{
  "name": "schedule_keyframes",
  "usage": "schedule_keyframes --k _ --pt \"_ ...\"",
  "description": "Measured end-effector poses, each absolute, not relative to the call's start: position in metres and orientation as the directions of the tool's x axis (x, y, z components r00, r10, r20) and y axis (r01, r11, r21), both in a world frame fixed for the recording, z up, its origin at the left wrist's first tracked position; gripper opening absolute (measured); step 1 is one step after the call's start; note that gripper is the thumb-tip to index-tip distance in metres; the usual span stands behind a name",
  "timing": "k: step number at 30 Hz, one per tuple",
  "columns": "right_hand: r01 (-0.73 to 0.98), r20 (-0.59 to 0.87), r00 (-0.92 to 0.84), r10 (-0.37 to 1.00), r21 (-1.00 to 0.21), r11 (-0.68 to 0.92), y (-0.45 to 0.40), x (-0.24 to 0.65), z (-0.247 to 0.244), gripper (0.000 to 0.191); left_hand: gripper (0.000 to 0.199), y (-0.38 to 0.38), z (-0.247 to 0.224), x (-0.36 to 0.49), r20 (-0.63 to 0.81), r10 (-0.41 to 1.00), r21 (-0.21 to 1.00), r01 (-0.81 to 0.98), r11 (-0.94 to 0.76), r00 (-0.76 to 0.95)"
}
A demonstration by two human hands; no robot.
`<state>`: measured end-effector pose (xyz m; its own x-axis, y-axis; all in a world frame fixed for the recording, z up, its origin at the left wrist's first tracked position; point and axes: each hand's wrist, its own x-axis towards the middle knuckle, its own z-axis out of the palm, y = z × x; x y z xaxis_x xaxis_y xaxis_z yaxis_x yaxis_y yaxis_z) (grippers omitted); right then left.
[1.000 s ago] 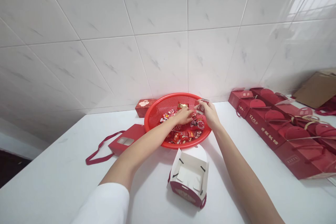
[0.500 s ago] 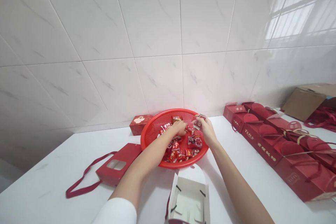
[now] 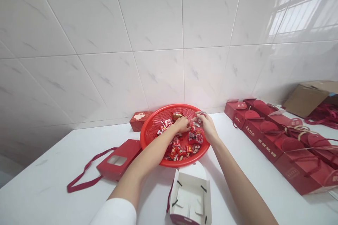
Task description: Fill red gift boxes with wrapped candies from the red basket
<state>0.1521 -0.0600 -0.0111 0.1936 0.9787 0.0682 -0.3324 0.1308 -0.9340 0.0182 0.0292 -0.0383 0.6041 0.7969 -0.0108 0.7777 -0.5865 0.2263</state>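
A red plastic basket [image 3: 148, 130] of wrapped candies [image 3: 175, 146] stands against the wall. Over its middle, my left hand [image 3: 182, 125] has its fingers curled down among the candies; what they hold, if anything, is hidden. At the basket's right rim my right hand [image 3: 208, 126] is closed on a red wrapped candy [image 3: 198, 119] with a patterned edge. In front of the basket lies an open gift box [image 3: 190, 197], white inside, with dark cord ends in its walls and no candies visible within.
To the left lies a red windowed box [image 3: 118, 160] with a ribbon strap [image 3: 84, 179]. Behind it sits a small red box [image 3: 139, 121] with a flower print. Rows of closed red gift boxes [image 3: 274, 147] fill the right side, near a cardboard carton [image 3: 303, 100] of ribbons.
My left hand has shifted slightly right and down among the candies. The right hand still holds its candy at the rim. The view has tilted slightly, showing more of the open box.
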Motion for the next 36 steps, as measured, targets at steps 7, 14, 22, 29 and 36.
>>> schedule_keyframes --k 7,14,22,29,36 --pt "-0.346 0.091 0.182 0.979 -0.926 0.151 -0.057 0.150 -0.011 0.028 0.012 0.034 -0.011 0.002 0.201 0.822 0.560 0.626 -0.542 0.533" --pt "-0.328 0.132 0.161 0.978 -0.928 0.179 -0.055 0.149 -0.013 0.028 0.043 0.022 0.012 -0.011 0.355 0.815 0.827 0.253 -0.502 0.458" --pt "-0.277 0.210 0.119 0.971 -0.932 0.235 -0.062 0.149 -0.011 0.036 0.038 0.015 0.015 -0.006 0.239 0.764 0.958 -0.018 -0.286 0.600" --pt "-0.250 0.218 0.131 0.967 -0.937 0.245 -0.060 0.153 -0.013 0.036 0.032 0.017 0.014 -0.008 0.235 0.791 0.933 0.099 -0.347 0.565" --pt "-0.213 0.212 0.177 0.961 -0.945 0.247 -0.058 0.153 -0.014 0.026 0.013 0.030 0.002 -0.038 -0.315 0.771 0.767 0.627 -0.136 0.553"
